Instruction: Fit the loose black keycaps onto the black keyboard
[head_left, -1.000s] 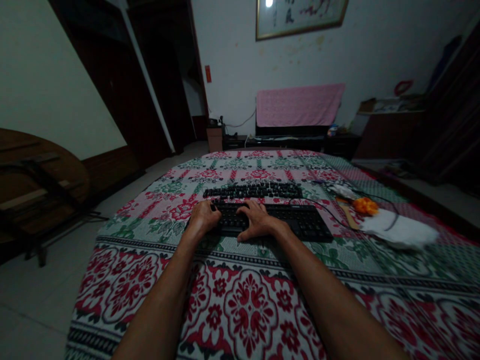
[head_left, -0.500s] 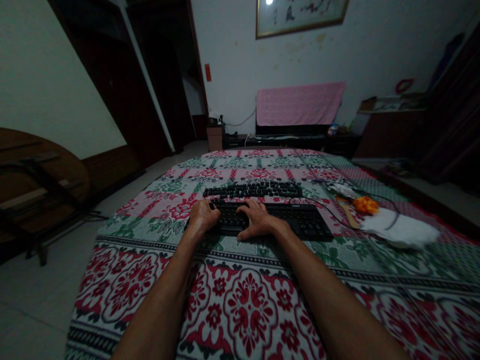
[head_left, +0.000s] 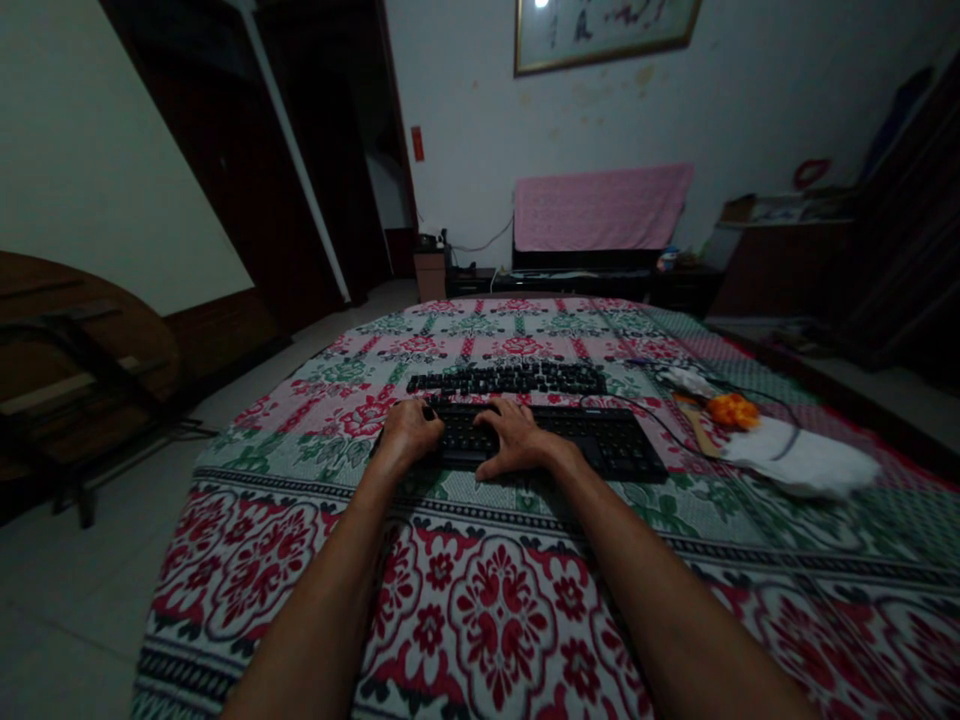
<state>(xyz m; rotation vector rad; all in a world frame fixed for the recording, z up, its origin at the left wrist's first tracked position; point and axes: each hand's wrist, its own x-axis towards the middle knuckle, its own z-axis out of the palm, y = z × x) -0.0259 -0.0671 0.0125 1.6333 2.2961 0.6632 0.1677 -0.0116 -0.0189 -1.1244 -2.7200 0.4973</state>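
A black keyboard [head_left: 615, 445] lies flat on the patterned cloth in front of me. At its left end is my left hand [head_left: 409, 430], closed, with a small dark thing at the thumb and forefinger that is too dim to name. My right hand [head_left: 514, 437] rests over the middle of the keyboard. Its fingers are spread across the upper rows, and the thumb reaches the near edge. Just behind the keyboard, loose black keycaps [head_left: 517, 379] lie in uneven rows. Both palms hide parts of the keys.
A cable [head_left: 664, 425] runs right from the keyboard. On the right of the flowered cloth [head_left: 499, 620] lie an orange bundle [head_left: 733, 411], a flat wooden piece [head_left: 699, 428] and a white cloth [head_left: 802, 458]. A folded round table [head_left: 75, 350] leans at the left.
Both hands keep nearly the same places on the keyboard. The whole view has shifted very slightly.
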